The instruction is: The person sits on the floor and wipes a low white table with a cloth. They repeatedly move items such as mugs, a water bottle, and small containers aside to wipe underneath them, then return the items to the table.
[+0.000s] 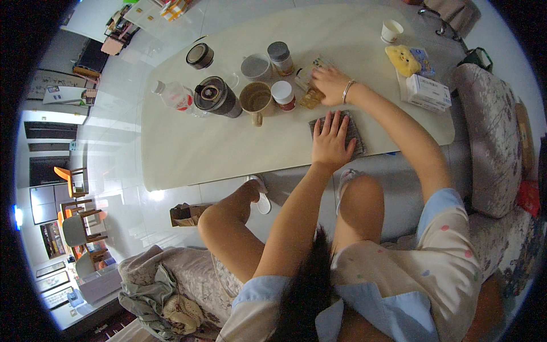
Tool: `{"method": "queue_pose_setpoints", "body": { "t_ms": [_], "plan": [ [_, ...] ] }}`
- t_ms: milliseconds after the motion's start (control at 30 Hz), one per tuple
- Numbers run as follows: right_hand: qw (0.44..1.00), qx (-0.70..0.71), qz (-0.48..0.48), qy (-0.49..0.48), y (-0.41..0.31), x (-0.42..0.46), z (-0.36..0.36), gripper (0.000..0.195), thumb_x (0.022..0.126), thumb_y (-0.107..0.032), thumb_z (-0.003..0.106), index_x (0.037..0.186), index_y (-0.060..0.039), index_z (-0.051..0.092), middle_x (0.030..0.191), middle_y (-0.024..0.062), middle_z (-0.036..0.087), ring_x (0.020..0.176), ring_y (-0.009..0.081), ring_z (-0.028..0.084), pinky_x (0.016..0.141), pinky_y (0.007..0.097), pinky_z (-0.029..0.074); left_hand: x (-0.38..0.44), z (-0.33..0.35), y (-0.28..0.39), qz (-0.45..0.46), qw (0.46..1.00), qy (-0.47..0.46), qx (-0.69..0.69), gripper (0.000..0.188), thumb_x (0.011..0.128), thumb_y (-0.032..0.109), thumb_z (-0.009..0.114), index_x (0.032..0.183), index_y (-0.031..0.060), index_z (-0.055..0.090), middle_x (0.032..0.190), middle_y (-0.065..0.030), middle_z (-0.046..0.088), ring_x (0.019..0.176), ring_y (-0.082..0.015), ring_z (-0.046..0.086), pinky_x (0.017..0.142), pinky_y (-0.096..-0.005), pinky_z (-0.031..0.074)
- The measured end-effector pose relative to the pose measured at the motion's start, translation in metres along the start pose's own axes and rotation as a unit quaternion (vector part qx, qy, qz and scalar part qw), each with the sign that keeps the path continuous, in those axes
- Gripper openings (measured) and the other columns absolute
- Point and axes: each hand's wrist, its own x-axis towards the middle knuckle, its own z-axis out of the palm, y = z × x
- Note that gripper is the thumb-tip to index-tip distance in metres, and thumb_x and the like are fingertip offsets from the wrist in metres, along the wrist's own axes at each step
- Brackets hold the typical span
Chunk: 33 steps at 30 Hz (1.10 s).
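My left hand (332, 143) lies flat, fingers spread, on a folded grey cloth (359, 139) near the table's front edge. Beyond it, my right hand (331, 85), with a bangle on the wrist, reaches over a clear container with a yellowish-amber part (311, 98); my fingers hide much of it, and a firm grip cannot be made out. Left of that stand a white-lidded jar (283, 95), a grey-lidded jar (280, 57), a brown mug (256, 102), a grey-white cup (255, 67) and a dark tumbler (217, 97).
On the pale table (205, 149), a clear plastic bottle (173, 95) and a round dark-lidded container (199, 55) are at the left. A paper cup (391, 31), a yellow plush toy (402, 60) and white boxes (428, 92) are at the right. A paper bag (186, 214) stands on the floor.
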Motion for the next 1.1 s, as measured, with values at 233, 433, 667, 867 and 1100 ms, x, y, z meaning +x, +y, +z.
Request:
{"method": "queue_pose_setpoints", "body": {
  "t_ms": [233,433,667,867,1100],
  "plan": [
    [0.981,-0.094,-0.156,0.072,-0.005,-0.013,0.027,0.013,0.075,-0.018,0.059,0.075,-0.0061,0.065,0.095,0.0067,0.060,0.097,0.0237,0.056,0.081,0.0368,0.047,0.001,0.001,-0.001,0.000,1.000,0.006,-0.006,0.064,0.087,0.044,0.051,0.138,0.0073,0.042,0.147,-0.0170,0.035,0.138,-0.0340,0.028,0.111,-0.0531,0.019],
    [0.958,-0.173,-0.031,0.228,0.013,0.001,0.016,0.019,0.079,-0.017,0.057,0.092,-0.0043,0.064,0.095,0.0059,0.060,0.097,0.0245,0.056,0.080,0.0363,0.047,0.001,-0.001,-0.001,-0.006,1.000,-0.012,-0.004,0.063,0.088,0.044,0.050,0.141,0.0100,0.039,0.148,-0.0150,0.033,0.139,-0.0328,0.026,0.112,-0.0521,0.017],
    [0.992,-0.063,0.099,0.054,0.017,0.018,0.043,0.050,0.085,-0.030,0.062,0.126,-0.0027,0.052,0.125,0.0112,0.052,0.118,0.0278,0.047,0.102,0.0448,0.036,0.001,-0.002,-0.001,-0.010,1.000,-0.027,-0.005,0.063,0.089,0.043,0.050,0.142,0.0113,0.037,0.149,-0.0141,0.032,0.139,-0.0330,0.026,0.112,-0.0519,0.017],
    [0.969,-0.108,0.023,0.220,0.053,0.012,0.041,0.063,0.082,-0.039,0.066,0.135,-0.0118,0.045,0.118,0.0103,0.055,0.118,0.0246,0.049,0.102,0.0433,0.032,0.003,-0.003,0.005,0.006,1.000,0.000,-0.017,0.064,0.087,0.042,0.052,0.140,0.0095,0.039,0.148,-0.0140,0.033,0.138,-0.0324,0.027,0.112,-0.0514,0.019],
    [0.997,0.028,0.065,-0.034,0.036,0.030,0.026,0.047,0.078,-0.030,0.070,0.120,-0.0124,0.057,0.117,0.0127,0.057,0.115,0.0292,0.052,0.099,0.0446,0.037,-0.001,-0.001,0.000,-0.010,1.000,-0.008,-0.009,0.063,0.088,0.043,0.052,0.141,0.0109,0.039,0.148,-0.0150,0.033,0.138,-0.0337,0.027,0.112,-0.0524,0.019]
  ]
}}
